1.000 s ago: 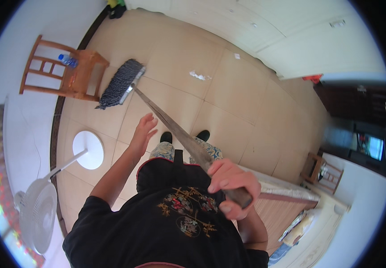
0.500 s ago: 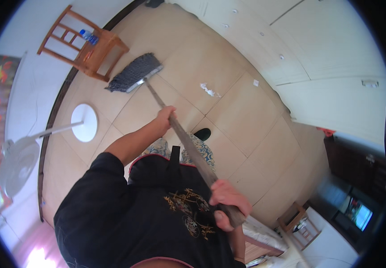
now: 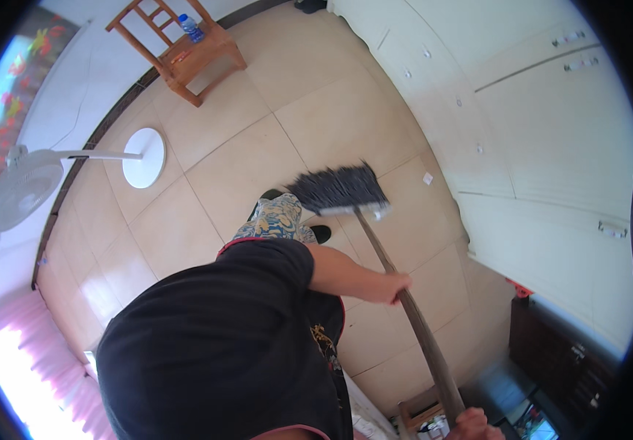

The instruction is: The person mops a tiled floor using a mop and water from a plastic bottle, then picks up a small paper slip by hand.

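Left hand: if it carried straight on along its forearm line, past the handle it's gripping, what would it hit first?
Beyond the mop handle, the left hand would pass over floor tiles, then probably meet the dark brown furniture at right; depth is unclear.

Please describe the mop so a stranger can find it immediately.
Look at the tiled floor, left of the white cabinets. Beside the person's shoes is the mop; unlike the wooden chair and white fan, it has a shaggy dark fringe.
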{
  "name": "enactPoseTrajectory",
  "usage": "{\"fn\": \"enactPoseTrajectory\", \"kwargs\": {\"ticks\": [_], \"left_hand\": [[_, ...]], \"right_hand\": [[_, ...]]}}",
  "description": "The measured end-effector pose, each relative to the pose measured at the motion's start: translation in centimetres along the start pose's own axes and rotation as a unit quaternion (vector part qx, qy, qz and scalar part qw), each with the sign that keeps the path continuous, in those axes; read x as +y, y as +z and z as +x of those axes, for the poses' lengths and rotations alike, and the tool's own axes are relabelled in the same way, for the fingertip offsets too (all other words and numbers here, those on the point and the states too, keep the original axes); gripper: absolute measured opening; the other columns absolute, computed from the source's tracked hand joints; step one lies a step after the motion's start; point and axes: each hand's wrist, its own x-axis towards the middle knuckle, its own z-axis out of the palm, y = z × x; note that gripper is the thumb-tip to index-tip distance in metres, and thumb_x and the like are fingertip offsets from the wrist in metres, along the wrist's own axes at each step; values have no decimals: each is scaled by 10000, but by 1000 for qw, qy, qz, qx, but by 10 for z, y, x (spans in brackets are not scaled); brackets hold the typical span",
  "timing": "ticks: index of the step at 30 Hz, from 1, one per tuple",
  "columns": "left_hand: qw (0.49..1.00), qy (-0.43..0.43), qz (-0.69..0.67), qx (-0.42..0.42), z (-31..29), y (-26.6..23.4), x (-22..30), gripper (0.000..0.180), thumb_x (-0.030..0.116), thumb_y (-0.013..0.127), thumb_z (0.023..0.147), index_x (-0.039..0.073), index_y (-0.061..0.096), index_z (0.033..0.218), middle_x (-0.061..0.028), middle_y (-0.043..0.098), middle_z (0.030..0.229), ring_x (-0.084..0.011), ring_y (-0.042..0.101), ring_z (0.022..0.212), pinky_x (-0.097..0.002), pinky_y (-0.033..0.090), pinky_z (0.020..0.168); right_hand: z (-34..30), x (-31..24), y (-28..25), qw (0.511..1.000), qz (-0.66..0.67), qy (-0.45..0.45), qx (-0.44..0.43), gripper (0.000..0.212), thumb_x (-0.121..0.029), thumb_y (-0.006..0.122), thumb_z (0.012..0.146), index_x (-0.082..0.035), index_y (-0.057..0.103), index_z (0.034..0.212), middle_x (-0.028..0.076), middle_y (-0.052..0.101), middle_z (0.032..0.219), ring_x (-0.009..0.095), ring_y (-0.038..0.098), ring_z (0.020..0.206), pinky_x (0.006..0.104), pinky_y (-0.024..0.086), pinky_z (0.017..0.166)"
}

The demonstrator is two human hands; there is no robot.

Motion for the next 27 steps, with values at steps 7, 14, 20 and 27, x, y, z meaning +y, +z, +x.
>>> {"fn": "enactPoseTrajectory", "kwargs": {"ticks": [7,14,20,27], "left_hand": [[978,-116,46,-167,-21,72,-22,149,166,558,647,133,413,640,-1,430,536,-136,435,459,-291,347,415],[945,-187,108,-247,-101,72,47,151,195,540,668,148,414,599,13,432,551,-127,431,473,-271,340,437],[949,-183,92,-242,-163,38,139,158,174,582,697,143,445,624,30,442,576,-103,430,521,-249,340,474],[978,-33,-6,-205,-188,-31,306,99,112,577,723,114,483,693,-34,580,688,-116,537,595,-232,355,476]], "right_hand": [[37,-30,-46,946,-42,-1,-321,334,-226,540,760,-6,433,987,89,517,594,196,452,545,379,392,565],[65,-32,13,994,-42,-78,-68,306,-217,508,774,-9,425,982,90,518,630,184,444,537,372,394,579],[99,-41,30,990,7,-129,53,282,-210,481,787,-12,418,977,91,519,661,175,438,531,367,396,591],[164,-11,55,973,124,-148,129,256,-202,449,802,-15,410,972,92,521,697,163,430,523,361,399,605]]}}
